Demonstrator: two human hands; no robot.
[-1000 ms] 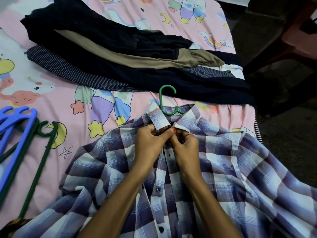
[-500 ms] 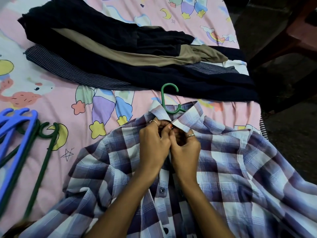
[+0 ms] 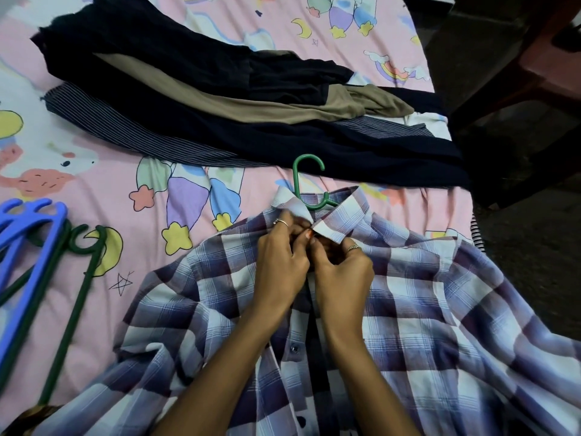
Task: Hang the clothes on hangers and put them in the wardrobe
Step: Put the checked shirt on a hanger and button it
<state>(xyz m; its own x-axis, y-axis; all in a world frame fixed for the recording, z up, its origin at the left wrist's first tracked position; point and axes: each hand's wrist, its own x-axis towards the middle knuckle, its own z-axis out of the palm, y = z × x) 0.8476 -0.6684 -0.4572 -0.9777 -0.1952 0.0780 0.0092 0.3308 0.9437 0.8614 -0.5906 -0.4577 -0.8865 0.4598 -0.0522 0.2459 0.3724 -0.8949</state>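
A purple and white plaid shirt (image 3: pixel 408 309) lies front-up on the bed, with a green hanger (image 3: pixel 306 180) inside it; only the hook sticks out past the collar. My left hand (image 3: pixel 279 262) and my right hand (image 3: pixel 342 275) meet just below the collar, fingers curled, pinching the two edges of the shirt's front at the top button. The button itself is hidden by my fingers.
A pile of dark, tan and striped clothes (image 3: pixel 235 99) lies across the pink cartoon bedsheet (image 3: pixel 103 190) beyond the shirt. Blue hangers (image 3: pixel 28 234) and dark green hangers (image 3: pixel 72 309) lie at the left. The bed's right edge meets a dark floor (image 3: pixel 534 247).
Both hands have stayed at the collar, working at the top of the shirt front. The collar tips now sit closer together over my fingers.
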